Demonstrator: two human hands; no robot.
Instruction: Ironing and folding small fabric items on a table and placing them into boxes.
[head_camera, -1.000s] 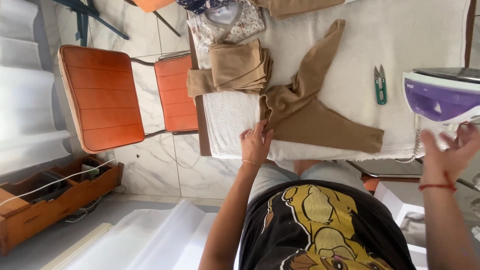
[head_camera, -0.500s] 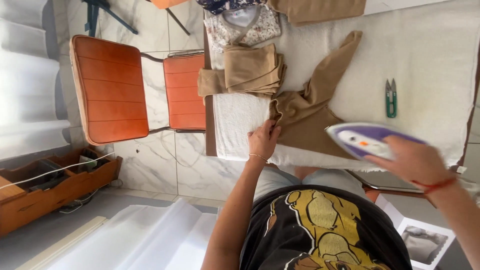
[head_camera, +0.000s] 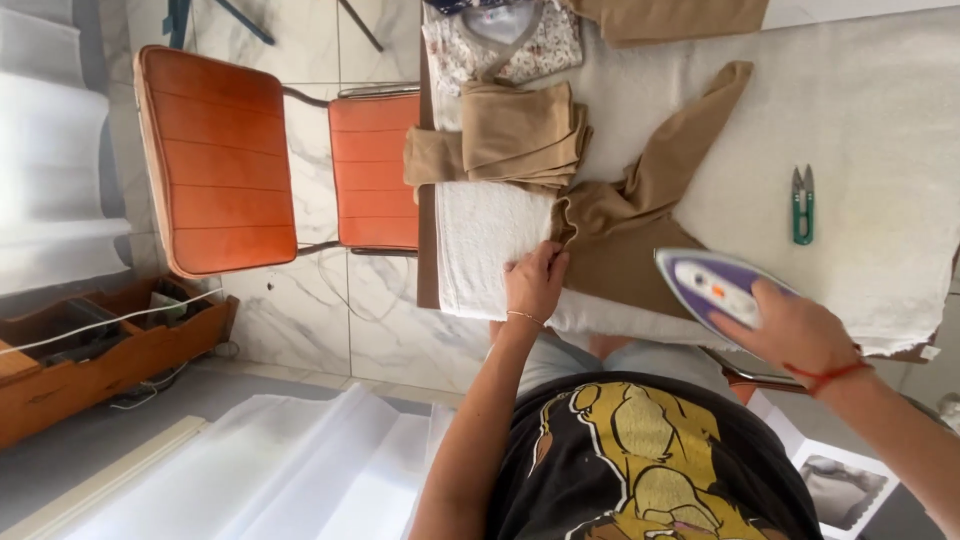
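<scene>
Two bare hands work over a counter (head_camera: 880, 120) covered with a white padded cloth. The left hand (head_camera: 535, 283) lies flat, fingers spread and holding nothing, on the edge of a tan garment (head_camera: 640, 225) near the counter's near edge, pressing it down where it meets a white towel (head_camera: 478, 245) that hangs over that edge. The right hand (head_camera: 795, 330), with a red string around the wrist, has its grip closed around the handle of a purple and white iron (head_camera: 712, 288). The iron sits tilted, its pointed end toward the garment, at the garment's near side by the near edge of the counter; whether its soleplate touches the fabric cannot be told. The garment is crumpled in the middle, with one long sleeve stretching away toward the far side of the counter. Just beyond the towel, at the left edge of the counter, lies a stack of folded tan cloth (head_camera: 515, 135), and past it a floral patterned piece (head_camera: 505, 40). A small pair of green thread snips (head_camera: 802, 205) rests well apart to the right of the garment. An orange chair (head_camera: 270, 160) stands on the marble floor beside the counter's left edge, and a wooden tray (head_camera: 95, 355) sits on the floor nearby
</scene>
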